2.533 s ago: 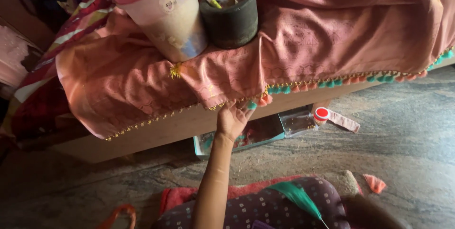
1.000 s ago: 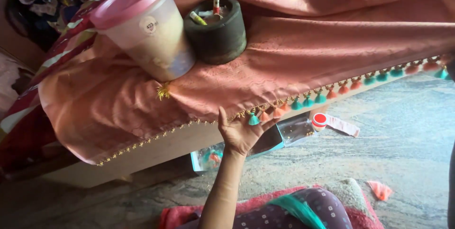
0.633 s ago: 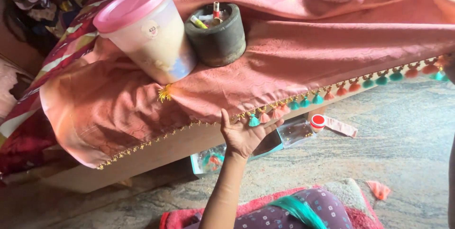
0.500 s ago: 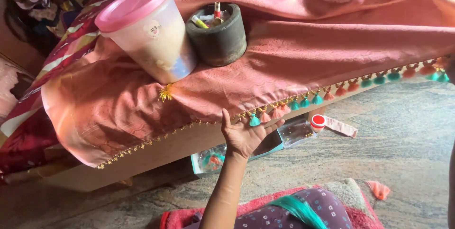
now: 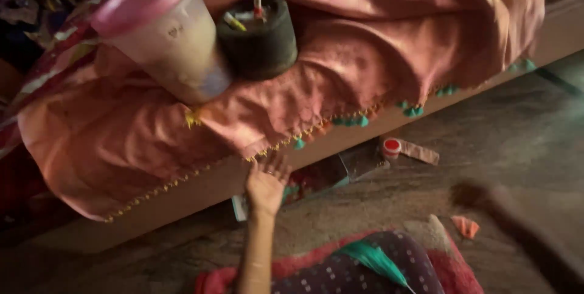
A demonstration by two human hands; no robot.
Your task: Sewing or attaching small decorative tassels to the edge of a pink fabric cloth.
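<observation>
Evidently the salmon-pink cloth (image 5: 340, 56) draped over the bed (image 5: 201, 184) had been let go: a moment before, the left hand (image 5: 266, 185) pinched its tasselled border, and by this moment that hem (image 5: 316, 126) hung free just above the fingertips, the view itself having swung and blurred. I judge from this that the tugging at the edge had paused or ended, the cloth lying in loose folds over the bed's side. On top of it the pink-lidded plastic jar (image 5: 159, 32) and the dark round holder (image 5: 258, 41) stood where they had been, touching each other. The left arm reached straight up from the lap, palm toward the bed frame, fingers loosely spread and holding nothing. The right hand (image 5: 471, 195) showed only as a dark smear over the floor (image 5: 523, 142); whether spread or closed I cannot tell.
</observation>
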